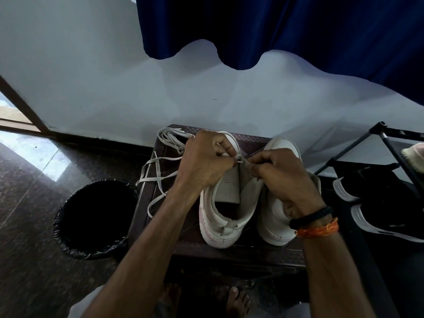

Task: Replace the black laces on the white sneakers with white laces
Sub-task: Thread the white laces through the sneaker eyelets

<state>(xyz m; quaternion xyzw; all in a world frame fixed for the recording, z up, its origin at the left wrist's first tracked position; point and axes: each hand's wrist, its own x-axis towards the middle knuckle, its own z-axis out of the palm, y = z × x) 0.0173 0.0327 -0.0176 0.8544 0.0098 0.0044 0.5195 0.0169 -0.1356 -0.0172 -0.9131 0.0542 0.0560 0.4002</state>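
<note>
Two white sneakers stand side by side on a dark stool (229, 251), heels toward me. Over the left sneaker (226, 216), my left hand (205, 165) pinches a white lace (158, 177) near the top eyelets. That lace trails off to the left across the stool and over its edge. My right hand (286, 177) pinches the lace end and the shoe's upper beside the tongue, and it covers part of the right sneaker (275, 226). A bunch of white lace (171, 136) lies at the stool's back left corner. No black laces are visible.
A round bin (94, 219) lined with a black bag stands on the floor left of the stool. A black shoe rack (390, 152) with dark, white-soled shoes (380, 216) is at the right. A grey wall and blue curtain (286, 31) are behind; my bare feet are below.
</note>
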